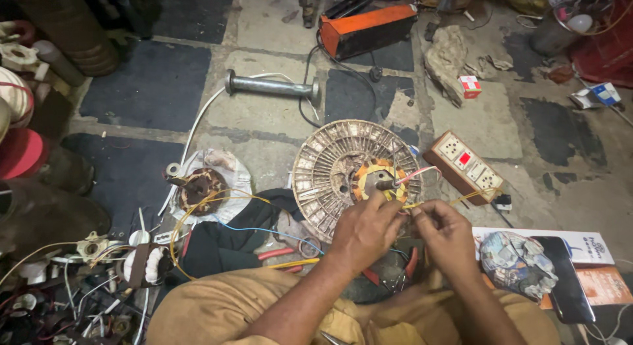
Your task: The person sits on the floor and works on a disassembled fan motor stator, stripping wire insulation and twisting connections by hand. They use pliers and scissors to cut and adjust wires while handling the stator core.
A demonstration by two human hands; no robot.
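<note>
Your left hand (364, 231) and right hand (447, 234) sit close together, pinching the yellow wire (461, 200) that runs rightward from the fan motor stator (356, 173) lying flat ahead. A small red-and-white box (469, 86) lies beyond.

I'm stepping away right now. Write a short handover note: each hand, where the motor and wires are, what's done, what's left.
Left hand: pinching the wire ends beside the motor's hub.
Right hand: pinching the yellow wire, close to the left hand.
Motor: round, ribbed, tilted on the floor ahead of the knees; pink and yellow leads come out of its centre.
Pliers: red-handled, under the hands.
Socket board: on the floor right of the motor.
Done: leads are pulled out and gathered between both hands.
Left: the wire ends appear not yet joined; whether they are stripped cannot be told.
</note>
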